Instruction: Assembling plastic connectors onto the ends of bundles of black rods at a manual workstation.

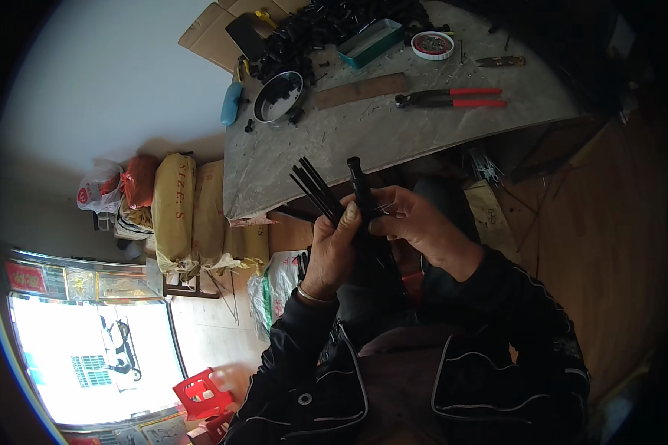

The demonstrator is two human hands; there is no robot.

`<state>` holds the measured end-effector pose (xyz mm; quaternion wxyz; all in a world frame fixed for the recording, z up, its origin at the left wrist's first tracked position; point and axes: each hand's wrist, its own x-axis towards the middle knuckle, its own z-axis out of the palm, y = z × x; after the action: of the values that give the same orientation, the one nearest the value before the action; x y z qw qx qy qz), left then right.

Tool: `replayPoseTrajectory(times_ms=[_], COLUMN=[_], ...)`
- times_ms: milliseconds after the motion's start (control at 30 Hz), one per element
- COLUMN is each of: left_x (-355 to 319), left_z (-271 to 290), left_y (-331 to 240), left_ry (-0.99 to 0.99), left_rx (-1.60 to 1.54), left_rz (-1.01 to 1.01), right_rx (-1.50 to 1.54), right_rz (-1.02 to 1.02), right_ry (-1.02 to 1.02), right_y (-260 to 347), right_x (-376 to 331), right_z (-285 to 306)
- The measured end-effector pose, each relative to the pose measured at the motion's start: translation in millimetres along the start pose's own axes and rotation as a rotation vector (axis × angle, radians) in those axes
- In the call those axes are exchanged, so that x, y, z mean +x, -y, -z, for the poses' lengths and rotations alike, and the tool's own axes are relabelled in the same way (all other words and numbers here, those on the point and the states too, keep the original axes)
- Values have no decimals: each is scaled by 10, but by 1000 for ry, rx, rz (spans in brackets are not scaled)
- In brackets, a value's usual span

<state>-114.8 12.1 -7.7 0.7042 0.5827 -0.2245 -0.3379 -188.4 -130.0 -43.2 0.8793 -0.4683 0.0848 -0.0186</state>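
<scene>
My left hand [332,252] is closed around a bundle of thin black rods [313,187], which fan out above its fingers. Between my two hands a black cylindrical piece [355,175] with a wider, knobbed end points up toward the table; the left thumb presses against its side. My right hand [432,228] is bent in a pinch beside this piece, and a few thin pale wires [382,208] stick out at its fingers. The lower end of the black piece is lost against my dark trousers.
On the grey table [438,133] ahead lie red-handled pincers [453,98], a flat wooden strip [360,91], a steel bowl [280,98], a green tray [369,43], a round white-rimmed tin [432,46] and a heap of black parts [304,37]. Yellow sacks [175,215] stand at left.
</scene>
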Motion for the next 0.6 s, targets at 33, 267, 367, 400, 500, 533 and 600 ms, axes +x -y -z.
replayPoseTrajectory(times_ms=[33, 267, 367, 400, 500, 533, 600], left_x=[-6, -35, -34, -30, -23, -25, -39], left_z=[-46, -155, -98, -107, -100, -97, -121], left_y=[5, 18, 59, 46, 38, 39, 24], left_ry=[-39, -124, -40, -1, 60, 82, 70], left_rx=[54, 118, -36, -40, -38, -32, -56], left_rz=[4, 13, 46, 49, 45, 36, 50], right_rx=[0, 55, 20, -33, -2, -1, -21], right_rz=[1, -88, -106, -106, -142, -143, -150], right_ry=[-1, -6, 4, 20, 8, 8, 44], right_y=[-7, 75, 75, 67, 71, 63, 56], right_x=[12, -42, -43, -38, -52, -49, -29], right_z=[17, 10, 56, 83, 88, 96, 119])
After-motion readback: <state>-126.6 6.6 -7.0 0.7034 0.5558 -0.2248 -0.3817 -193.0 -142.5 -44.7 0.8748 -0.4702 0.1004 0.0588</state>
